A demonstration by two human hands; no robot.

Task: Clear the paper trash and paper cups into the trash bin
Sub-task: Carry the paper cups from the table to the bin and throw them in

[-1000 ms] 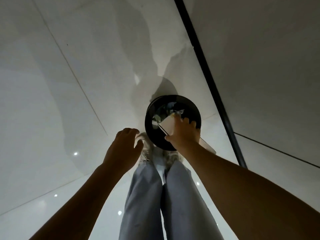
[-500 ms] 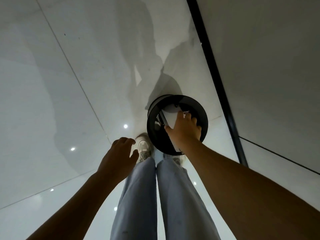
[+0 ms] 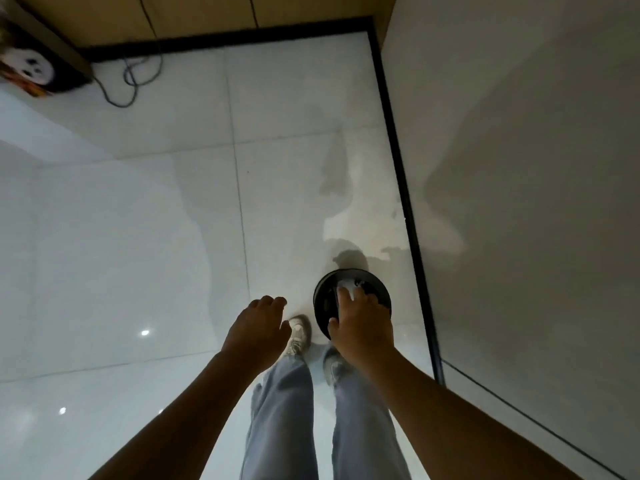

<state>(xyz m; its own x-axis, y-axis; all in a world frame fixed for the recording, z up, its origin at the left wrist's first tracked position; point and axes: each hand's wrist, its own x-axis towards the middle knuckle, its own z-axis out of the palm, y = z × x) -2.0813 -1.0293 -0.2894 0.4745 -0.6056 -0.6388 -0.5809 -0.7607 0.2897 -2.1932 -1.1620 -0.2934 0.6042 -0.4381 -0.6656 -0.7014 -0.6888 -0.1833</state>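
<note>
Trash bin point(image 3: 322, 303): black, round, standing on the pale tiled floor point(image 3: 138, 237) close to the black strip at the foot of the right-hand wall point(image 3: 519, 168), seen from straight above. White paper point(image 3: 348, 287) showing inside the bin's mouth, just past the fingertips of the right hand; cannot tell whether loose paper or a cup, too blurred.

Right hand point(image 3: 362, 327) held over the bin opening, covering much of the near rim, fingers bent downward toward the white paper. Cannot tell whether this grip is pinching the paper or merely touching it, since the fingertips blend into the blur.

Left hand point(image 3: 258, 329) hanging over the floor just left of the bin, apart from it, fingers loosely curled with nothing in them; grip slack and empty.

Below the hands, two legs in light blue jeans point(image 3: 284, 410) and pale sneakers point(image 3: 299, 336), toes near the bin's base.

Far off at the top left, a dark cable point(image 3: 131, 77) looped on the floor beside a wooden panel point(image 3: 207, 12), and a white round object point(image 3: 33, 69) at the picture's edge, too distorted to name.
</note>
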